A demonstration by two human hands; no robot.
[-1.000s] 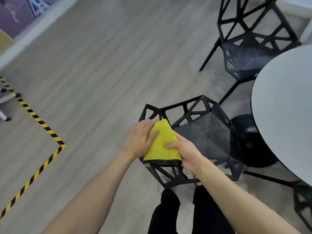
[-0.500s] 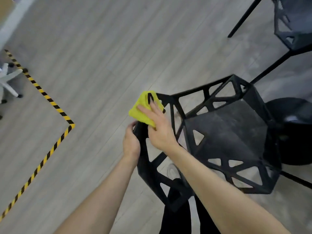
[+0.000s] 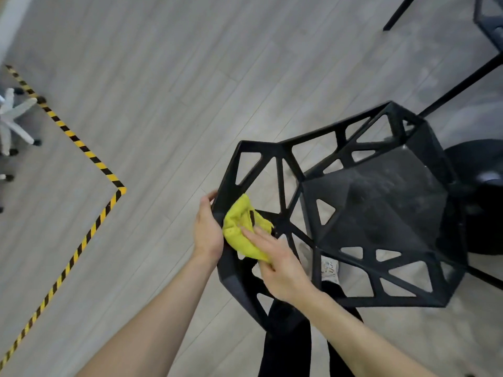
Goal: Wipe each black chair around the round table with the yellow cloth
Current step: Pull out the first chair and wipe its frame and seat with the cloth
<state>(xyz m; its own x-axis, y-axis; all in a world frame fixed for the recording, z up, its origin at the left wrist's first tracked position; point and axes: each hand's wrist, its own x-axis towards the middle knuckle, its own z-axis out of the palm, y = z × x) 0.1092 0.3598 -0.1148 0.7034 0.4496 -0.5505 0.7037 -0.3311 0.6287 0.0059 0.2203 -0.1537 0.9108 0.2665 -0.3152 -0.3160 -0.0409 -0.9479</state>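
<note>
A black chair with an open lattice back and a dusty seat stands right below me. The yellow cloth lies bunched against the inner face of the backrest's left part. My right hand presses on the cloth with straight fingers laid over it. My left hand grips the outer edge of the backrest frame just left of the cloth, its fingertips hidden behind the frame. A second black chair shows partly at the top right.
The round table's black base sits right of the chair. Yellow-and-black floor tape makes a corner at left, with a white office-chair base beyond it. My dark trouser legs are under the chair back.
The cloth and my right hand have come down from the top corner of the backrest to its lower inner face. My left hand stays on the frame edge. The view moved closer.
</note>
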